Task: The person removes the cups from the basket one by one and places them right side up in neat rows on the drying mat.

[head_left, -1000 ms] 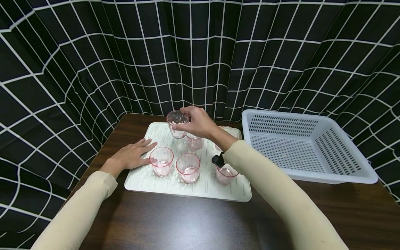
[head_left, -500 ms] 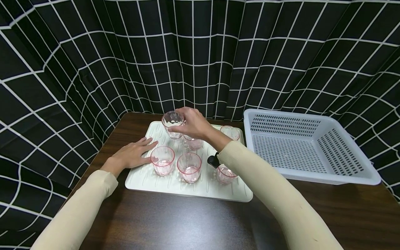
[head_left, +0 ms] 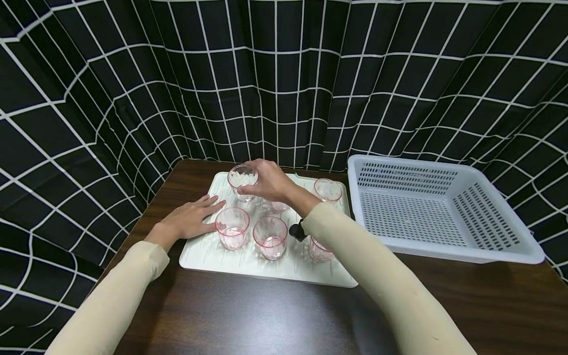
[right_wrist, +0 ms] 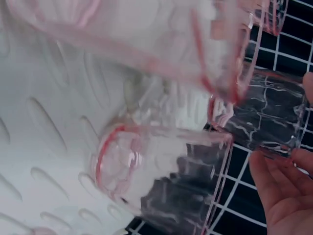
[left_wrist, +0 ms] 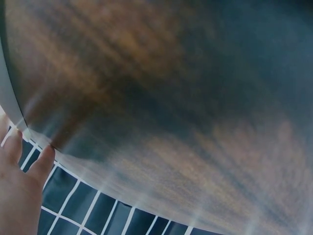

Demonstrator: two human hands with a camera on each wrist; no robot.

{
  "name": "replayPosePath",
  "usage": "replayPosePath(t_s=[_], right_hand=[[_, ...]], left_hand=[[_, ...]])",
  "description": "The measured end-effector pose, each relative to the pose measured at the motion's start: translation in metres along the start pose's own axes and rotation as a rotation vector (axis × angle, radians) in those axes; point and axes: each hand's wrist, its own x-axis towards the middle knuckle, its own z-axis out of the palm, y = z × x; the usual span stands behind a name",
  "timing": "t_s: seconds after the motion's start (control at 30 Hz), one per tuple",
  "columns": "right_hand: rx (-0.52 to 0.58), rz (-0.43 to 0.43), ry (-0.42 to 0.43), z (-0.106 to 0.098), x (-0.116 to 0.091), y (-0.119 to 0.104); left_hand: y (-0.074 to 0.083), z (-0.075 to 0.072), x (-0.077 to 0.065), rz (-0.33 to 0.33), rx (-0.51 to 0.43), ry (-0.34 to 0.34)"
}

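At the back left of a white ribbed tray point(head_left: 266, 271), my right hand point(head_left: 271, 181) grips a clear pink-rimmed glass point(head_left: 239, 181), upright. In the right wrist view, fingers and thumb sit around the held glass point(right_wrist: 266, 112); whether its base touches the tray is unclear. Just behind that hand a second glass point(head_left: 277, 206) is mostly hidden. My left hand point(head_left: 188, 219) rests with spread fingers on the tray's left edge, its thumb close to the front-left glass point(head_left: 232, 237). The left wrist view catches part of this hand point(left_wrist: 22, 191).
More matching glasses stand on the tray: front middle point(head_left: 271, 246), front right point(head_left: 320, 251), partly under my right sleeve, and back right point(head_left: 328, 190). A pale blue perforated basket point(head_left: 443, 254) sits right of the tray on the brown table point(head_left: 266, 315). A black grid-patterned curtain point(head_left: 284, 74) hangs behind.
My right hand has carried the gripped glass slightly left and then lower toward the tray. My left hand stays at the tray's edge.
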Motion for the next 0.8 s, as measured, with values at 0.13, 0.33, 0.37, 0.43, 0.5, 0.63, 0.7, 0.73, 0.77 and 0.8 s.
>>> replayPosePath(t_s=[0.13,0.33,0.37,0.43,0.5,0.63,0.7,0.73,0.77,0.8], right_hand=[[-0.028,0.007,-0.057,0.007,0.003,0.001],[-0.062,0.018,-0.121,0.013,0.005,0.0],[-0.067,0.017,-0.129,0.013,0.005,0.0],[-0.065,0.015,-0.147,0.013,0.005,-0.001],[-0.061,0.009,-0.164,0.012,0.004,0.0],[-0.043,-0.01,-0.181,0.013,0.001,0.002],[-0.036,-0.016,-0.183,0.014,0.0,0.003],[-0.031,-0.019,-0.183,0.015,0.0,0.004],[-0.025,-0.024,-0.182,0.016,0.0,0.004],[-0.022,-0.029,-0.181,0.017,-0.001,0.005]], left_hand=[[0.0,0.001,0.0,0.004,0.005,0.009],[-0.002,0.003,0.001,-0.007,0.003,0.003],[-0.002,0.003,0.001,-0.01,0.003,0.001],[-0.003,0.003,0.001,-0.01,0.003,0.003],[-0.003,0.003,0.001,-0.012,0.0,0.002],[-0.002,0.002,0.001,-0.01,0.001,0.004],[-0.001,0.001,0.001,-0.01,0.003,0.005],[-0.001,0.001,0.0,-0.01,0.004,0.005],[-0.001,0.001,0.0,-0.012,0.003,0.004],[-0.001,0.001,0.0,-0.011,0.002,0.005]])
